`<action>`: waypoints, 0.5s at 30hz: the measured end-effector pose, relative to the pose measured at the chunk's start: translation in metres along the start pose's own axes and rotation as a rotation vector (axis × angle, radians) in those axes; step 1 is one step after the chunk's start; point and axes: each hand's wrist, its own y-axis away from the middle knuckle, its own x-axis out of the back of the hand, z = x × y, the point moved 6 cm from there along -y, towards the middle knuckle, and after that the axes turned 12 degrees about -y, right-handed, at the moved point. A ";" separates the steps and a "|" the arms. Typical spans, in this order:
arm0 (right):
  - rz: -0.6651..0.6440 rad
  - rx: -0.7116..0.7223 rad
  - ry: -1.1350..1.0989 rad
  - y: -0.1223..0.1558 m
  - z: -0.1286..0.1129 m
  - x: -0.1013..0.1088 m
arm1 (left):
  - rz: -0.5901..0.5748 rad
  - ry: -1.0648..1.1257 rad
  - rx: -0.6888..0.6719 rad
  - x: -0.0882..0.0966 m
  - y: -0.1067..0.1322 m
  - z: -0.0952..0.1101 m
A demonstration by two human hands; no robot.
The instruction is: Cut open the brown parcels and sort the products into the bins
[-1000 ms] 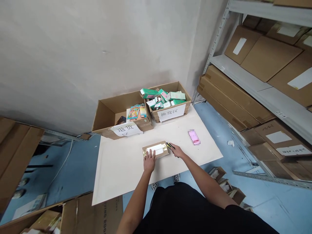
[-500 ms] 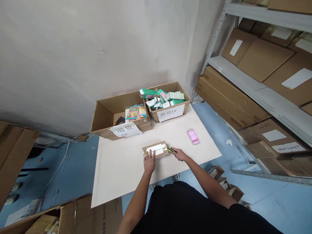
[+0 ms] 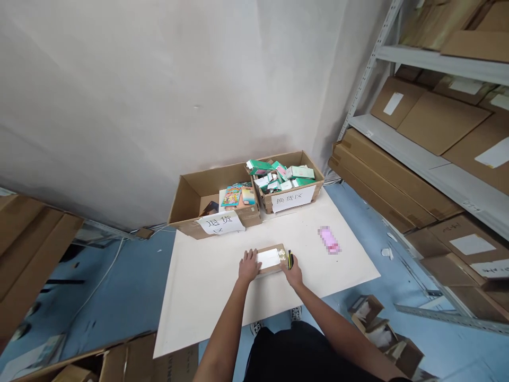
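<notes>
A small brown cardboard parcel (image 3: pixel 270 259) with a white label lies on the white table (image 3: pixel 207 297). My left hand (image 3: pixel 248 266) rests on the parcel's left end, fingers spread over it. My right hand (image 3: pixel 294 274) is closed around a yellow-and-black utility knife (image 3: pixel 290 258), whose tip sits against the parcel's right end. Both forearms reach in from the bottom of the view.
A pink item (image 3: pixel 329 240) lies on the table to the right. Two labelled open cartons stand at the table's far edge, the left carton (image 3: pixel 191 204) with colourful packs, the right carton (image 3: pixel 296 196) with several green boxes. Metal shelving (image 3: pixel 429 159) with cartons is on the right; small boxes (image 3: pixel 377 331) sit on the floor.
My left hand slid from the parcel's top to its left end. My right hand brought the knife round to the parcel's right end. The camera tilted up a little.
</notes>
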 end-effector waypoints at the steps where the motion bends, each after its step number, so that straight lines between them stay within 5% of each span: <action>1: 0.024 0.006 0.024 -0.004 -0.008 -0.004 | -0.014 0.003 0.001 0.000 0.000 -0.004; 6: 0.038 -0.033 0.179 -0.044 -0.064 -0.018 | -0.019 0.047 0.137 -0.023 0.039 -0.010; 10: -0.130 0.161 0.367 -0.073 -0.130 -0.041 | -0.048 0.131 -0.042 -0.051 0.079 0.025; 13: -0.154 0.243 0.390 -0.080 -0.155 -0.034 | -0.013 0.111 -0.049 -0.045 0.075 0.034; 15: -0.070 0.231 0.322 -0.074 -0.149 -0.015 | 0.018 0.067 -0.066 -0.028 0.055 0.035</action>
